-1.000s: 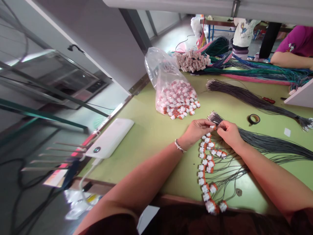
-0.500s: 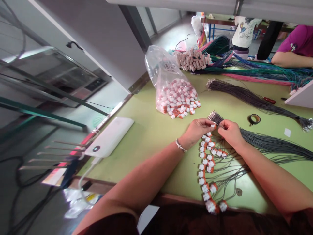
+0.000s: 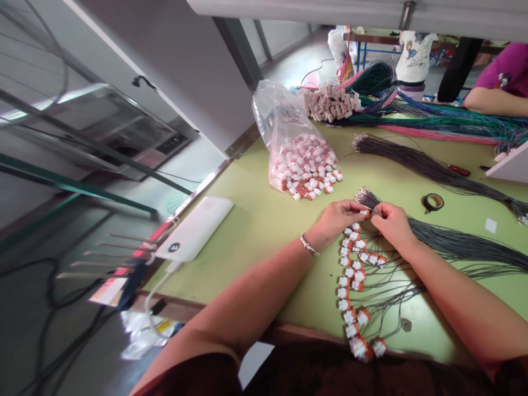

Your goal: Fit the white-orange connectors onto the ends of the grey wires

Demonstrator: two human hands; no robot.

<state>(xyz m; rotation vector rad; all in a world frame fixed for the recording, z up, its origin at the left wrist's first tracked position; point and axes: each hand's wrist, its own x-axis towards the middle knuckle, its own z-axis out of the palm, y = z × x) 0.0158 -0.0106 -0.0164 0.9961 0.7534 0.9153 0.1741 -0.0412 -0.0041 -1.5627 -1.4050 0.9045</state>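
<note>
Between the fingertips of my left hand is a small white and orange connector. My right hand is closed in a pinch close beside it, at the wires; a thin wire appears to be in its fingers, though its tip is hidden. Just behind both hands lie the metal-tipped ends of a grey wire bundle, which runs off to the right. Below my hands, a column of wired connectors curves toward the table's front edge, their grey wires trailing right under my right forearm.
A clear plastic bag spills loose connectors behind my left hand. A second dark wire bundle, a tape roll and a red-handled tool lie right. A white power bank sits left. Another person's arm rests at the far right.
The whole scene has shifted slightly to the right in the view. My hands keep nearly the same pose, with the connector still in my left fingers.
</note>
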